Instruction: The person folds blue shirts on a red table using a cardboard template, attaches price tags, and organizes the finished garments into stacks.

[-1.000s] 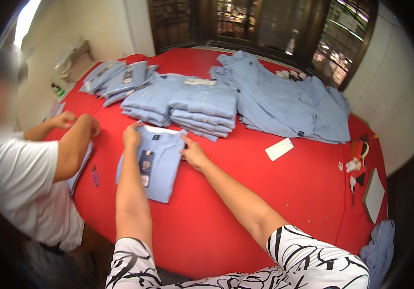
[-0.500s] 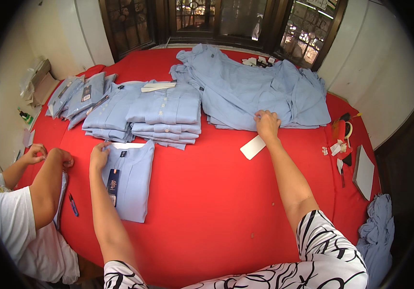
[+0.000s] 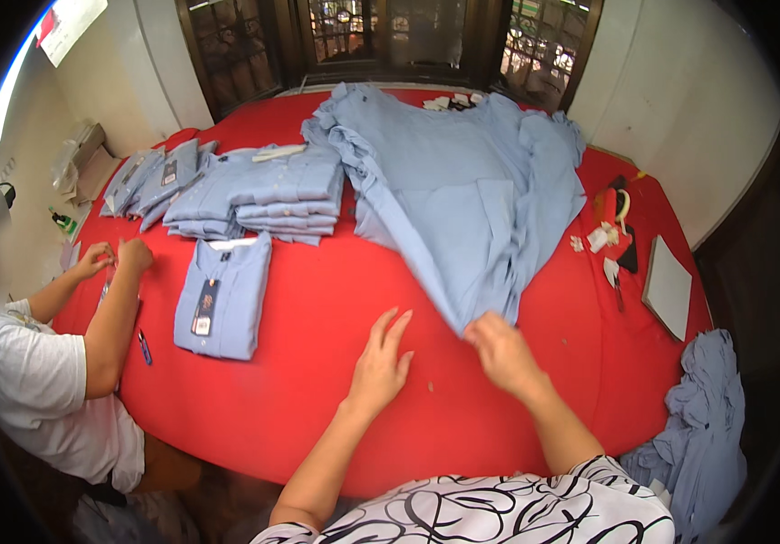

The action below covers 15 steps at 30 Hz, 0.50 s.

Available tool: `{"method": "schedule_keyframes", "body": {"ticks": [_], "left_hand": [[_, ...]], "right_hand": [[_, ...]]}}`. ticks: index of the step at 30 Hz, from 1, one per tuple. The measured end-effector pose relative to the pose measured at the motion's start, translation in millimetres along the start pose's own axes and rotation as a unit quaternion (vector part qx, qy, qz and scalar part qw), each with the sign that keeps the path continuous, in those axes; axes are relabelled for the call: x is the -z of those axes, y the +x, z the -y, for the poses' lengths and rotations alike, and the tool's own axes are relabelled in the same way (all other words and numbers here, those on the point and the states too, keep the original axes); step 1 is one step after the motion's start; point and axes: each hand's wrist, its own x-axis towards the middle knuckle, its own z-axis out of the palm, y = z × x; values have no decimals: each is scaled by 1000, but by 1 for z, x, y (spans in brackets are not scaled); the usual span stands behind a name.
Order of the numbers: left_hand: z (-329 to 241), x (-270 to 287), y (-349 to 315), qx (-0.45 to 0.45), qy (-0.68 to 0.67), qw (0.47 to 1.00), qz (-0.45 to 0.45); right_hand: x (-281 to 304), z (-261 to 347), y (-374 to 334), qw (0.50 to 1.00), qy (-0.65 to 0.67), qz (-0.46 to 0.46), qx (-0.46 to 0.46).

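Observation:
My right hand [image 3: 502, 352] pinches the near end of a light blue shirt [image 3: 444, 195], whose cloth stretches back to a loose heap of shirts. My left hand [image 3: 379, 361] is just left of it over the red cloth, fingers spread and holding nothing. Farther left lies a folded blue shirt [image 3: 247, 304] with a white piece at its collar and a dark hang tag [image 3: 206, 304] on its front.
Folded shirts [image 3: 290, 186] are stacked at back left, beside bagged shirts [image 3: 141, 177]. A co-worker [image 3: 36, 381] is at the left edge, near small snips [image 3: 144, 347]. At right lie a tape roll [image 3: 624, 207], a white board [image 3: 667, 288] and hanging blue cloth [image 3: 698, 426].
My left hand has left the folded shirt and moved right, opening. My right hand has drawn a shirt's end nearer from the heap. The white card beside it no longer shows.

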Motion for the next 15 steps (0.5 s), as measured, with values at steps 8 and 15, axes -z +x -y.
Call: {"method": "schedule_keyframes", "body": {"ticks": [8,15], "left_hand": [[-37,-18,-76,0,64,994,94],[-14,-21,-175,71,145,985,-59]], "right_hand": [[29,68,-136,957,219,191,-17],[39,-47,-164,988,54,-45,-138]]}}
